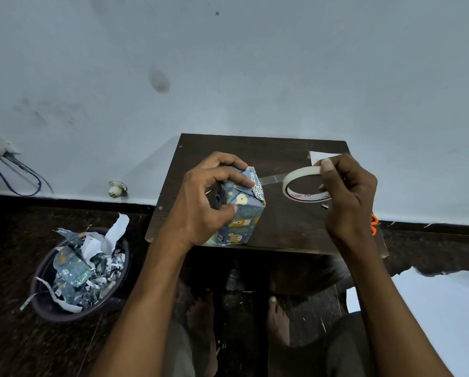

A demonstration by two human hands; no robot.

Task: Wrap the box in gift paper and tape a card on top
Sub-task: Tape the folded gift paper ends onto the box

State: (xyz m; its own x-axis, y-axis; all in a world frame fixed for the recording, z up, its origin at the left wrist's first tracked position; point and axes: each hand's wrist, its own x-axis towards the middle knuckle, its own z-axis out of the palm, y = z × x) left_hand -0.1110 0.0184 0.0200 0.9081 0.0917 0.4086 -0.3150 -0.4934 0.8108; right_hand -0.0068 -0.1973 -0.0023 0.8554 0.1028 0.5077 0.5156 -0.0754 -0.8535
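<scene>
- The box [240, 210], wrapped in blue gift paper with bear prints, stands near the front edge of the dark bench [282, 229], left of its middle.
- The left hand [200, 200] grips the box from the left, fingers curled over its folded upper end, thumb against the near side.
- The right hand [347, 191] pinches the tape roll [304, 183], thumb on the outer rim, fingers through the ring, above the right half of the bench.
- A clear strip of tape [271, 180] runs from the roll to the top of the box.
- A white card [319, 156] lies at the bench's far right corner, partly behind the right hand.
- Orange scissor handles [374, 224] peek out at the right edge.
- On the floor to the left, a round bin [51, 308] holds paper scraps [83, 270].
</scene>
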